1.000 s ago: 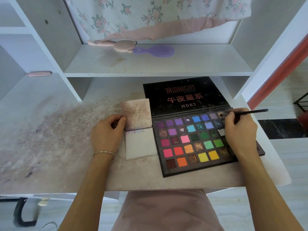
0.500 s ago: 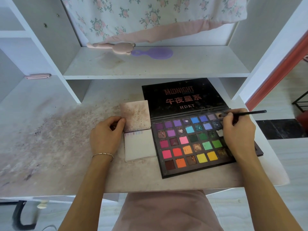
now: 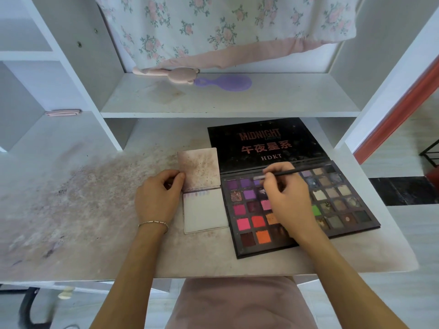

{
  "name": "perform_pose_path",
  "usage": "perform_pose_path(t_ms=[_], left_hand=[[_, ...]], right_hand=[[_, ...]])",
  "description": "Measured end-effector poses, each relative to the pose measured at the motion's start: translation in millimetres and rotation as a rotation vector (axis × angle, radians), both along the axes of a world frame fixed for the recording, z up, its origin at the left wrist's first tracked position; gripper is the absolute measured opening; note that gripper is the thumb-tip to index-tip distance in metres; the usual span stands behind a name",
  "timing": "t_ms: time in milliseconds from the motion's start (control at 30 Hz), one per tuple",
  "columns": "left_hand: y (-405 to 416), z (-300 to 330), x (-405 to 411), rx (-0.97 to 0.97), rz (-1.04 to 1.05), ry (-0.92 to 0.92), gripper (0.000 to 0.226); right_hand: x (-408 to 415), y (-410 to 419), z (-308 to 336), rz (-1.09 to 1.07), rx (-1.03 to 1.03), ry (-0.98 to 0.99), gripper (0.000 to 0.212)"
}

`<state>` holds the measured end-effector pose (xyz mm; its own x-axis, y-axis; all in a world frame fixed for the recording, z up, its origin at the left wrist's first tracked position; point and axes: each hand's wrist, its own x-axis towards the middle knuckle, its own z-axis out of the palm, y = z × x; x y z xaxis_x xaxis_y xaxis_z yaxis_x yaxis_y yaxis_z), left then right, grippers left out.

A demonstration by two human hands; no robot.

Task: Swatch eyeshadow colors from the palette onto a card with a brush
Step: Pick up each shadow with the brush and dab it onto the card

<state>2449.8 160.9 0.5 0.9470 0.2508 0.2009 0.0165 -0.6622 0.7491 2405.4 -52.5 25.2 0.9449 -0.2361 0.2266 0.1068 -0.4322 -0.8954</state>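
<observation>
An open black eyeshadow palette (image 3: 342, 217) with many coloured pans lies on the desk, its lid (image 3: 263, 143) flat behind it. My right hand (image 3: 287, 198) hovers over the palette's left half and pinches a thin dark brush (image 3: 288, 172). The brush tip sits over the purple pans in the top row. Left of the palette lies a small open card booklet (image 3: 205, 214) with faint purple swatches along the top of its white page. My left hand (image 3: 159, 195) grips the booklet's left edge at the fold.
The desk top (image 3: 83, 210) is stained with powder on the left. A shelf (image 3: 228, 100) above holds a pink brush (image 3: 171, 74) and a purple comb (image 3: 228, 83). Floral cloth (image 3: 213, 27) hangs behind. The desk's front edge runs just below the palette.
My right hand has moved left with the brush, from the palette's upper right pans to the purple pans at its upper left. My left hand stays on the booklet.
</observation>
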Motion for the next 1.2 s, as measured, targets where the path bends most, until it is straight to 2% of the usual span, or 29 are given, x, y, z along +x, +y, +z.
perform_pose_path(t_ms=[133,367,800,1200], left_hand=[[0.3,0.2,-0.4,-0.006,-0.005,-0.001,0.015],[0.7,0.7,-0.7,-0.011,-0.005,-0.006,0.014],[1.2,-0.9,0.4,-0.021,-0.007,-0.008,0.014],[1.3,-1.0,0.7,-0.011,-0.003,-0.010,0.015]], right_hand=[[4.1,23.5,-2.3,0.101,0.088,0.020,0.022],[12.9,41.9,-5.9,0.203,0.035,0.061,0.012],[15.2,43.8,-7.7,0.231,-0.048,0.070,0.026],[14.9,44.3,-5.9,0.230,-0.074,0.066,0.026]])
